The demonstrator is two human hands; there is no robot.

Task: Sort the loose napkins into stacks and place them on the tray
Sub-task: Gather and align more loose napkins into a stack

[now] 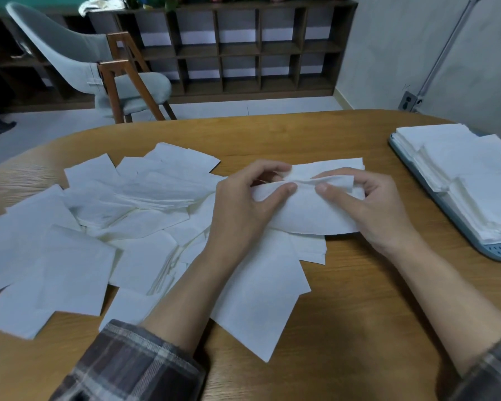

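Observation:
A small bundle of white napkins (310,209) is held above the wooden table (344,328) near its middle. My left hand (243,206) grips the bundle's left side, thumb on the near face. My right hand (365,206) pinches its right side, fingers curled over the top edge. Several loose white napkins (78,233) lie scattered in an overlapping heap on the left half of the table. A blue-grey tray (434,195) at the right edge carries stacks of napkins (475,180).
A grey chair (78,65) with wooden legs stands beyond the table's far edge on the left. A dark cubby shelf (237,50) lines the back wall. Bare wood shows between the heap and the tray and along the near edge.

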